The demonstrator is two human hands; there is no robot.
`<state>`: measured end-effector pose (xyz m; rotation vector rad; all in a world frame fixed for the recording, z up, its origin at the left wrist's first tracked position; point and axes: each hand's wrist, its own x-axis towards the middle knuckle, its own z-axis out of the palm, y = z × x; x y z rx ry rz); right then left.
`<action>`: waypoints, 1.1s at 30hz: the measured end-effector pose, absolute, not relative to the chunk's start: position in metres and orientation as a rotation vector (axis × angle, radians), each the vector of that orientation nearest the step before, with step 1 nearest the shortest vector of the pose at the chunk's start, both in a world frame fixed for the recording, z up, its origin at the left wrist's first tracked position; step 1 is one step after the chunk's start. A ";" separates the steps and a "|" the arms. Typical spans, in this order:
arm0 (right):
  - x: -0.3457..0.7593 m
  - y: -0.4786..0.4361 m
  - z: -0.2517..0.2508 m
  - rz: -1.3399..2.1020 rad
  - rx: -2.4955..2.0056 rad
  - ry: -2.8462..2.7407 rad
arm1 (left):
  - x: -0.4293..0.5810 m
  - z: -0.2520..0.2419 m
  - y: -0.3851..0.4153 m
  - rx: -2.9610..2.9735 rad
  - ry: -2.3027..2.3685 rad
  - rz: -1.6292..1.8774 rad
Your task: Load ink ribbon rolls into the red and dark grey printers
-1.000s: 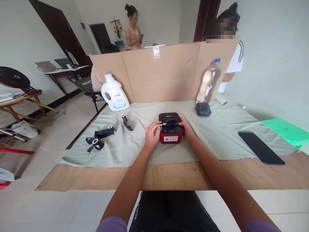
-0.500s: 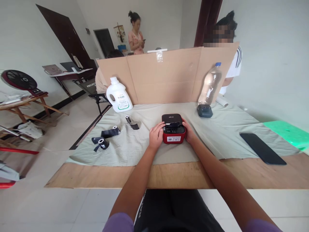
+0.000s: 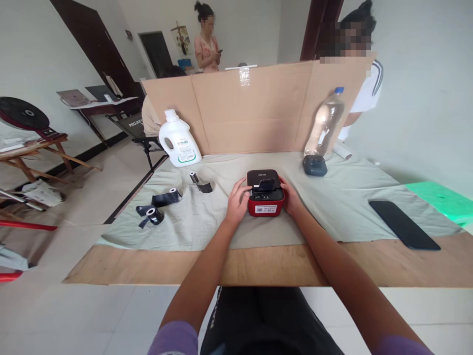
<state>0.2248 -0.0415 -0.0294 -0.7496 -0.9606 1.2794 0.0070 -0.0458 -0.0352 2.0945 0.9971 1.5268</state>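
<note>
Left hand (image 3: pixel 237 201), right hand (image 3: pixel 291 199) — against red-black device (image 3: pixel 265 196)

Arms (image 3: pixel 205 268) stretch forward — hands (image 3: pixel 237 202) (image 3: pixel 291 198) apart, facing inward

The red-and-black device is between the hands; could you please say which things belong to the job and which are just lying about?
Likely the job:
red-and-black device, between left hand and right hand
black strip on top
black rolls

Probably just lying about:
white jug
clear bottle
small dark block
black slab
</note>
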 end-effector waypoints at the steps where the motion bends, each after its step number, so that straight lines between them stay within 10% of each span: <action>1: 0.225 -0.041 -0.029 1.277 -0.758 -0.959 | 0.007 -0.035 -0.045 2.088 0.985 1.521; 14: 0.230 -0.038 -0.033 1.276 -0.778 -0.971 | 0.004 -0.034 -0.049 2.087 0.950 1.519; 20: 0.230 -0.035 -0.035 1.288 -0.745 -0.954 | -0.054 -0.005 -0.004 1.732 1.657 1.802; 33: 0.234 -0.026 -0.044 1.292 -0.678 -0.955 | -0.155 0.038 0.094 1.764 2.142 0.759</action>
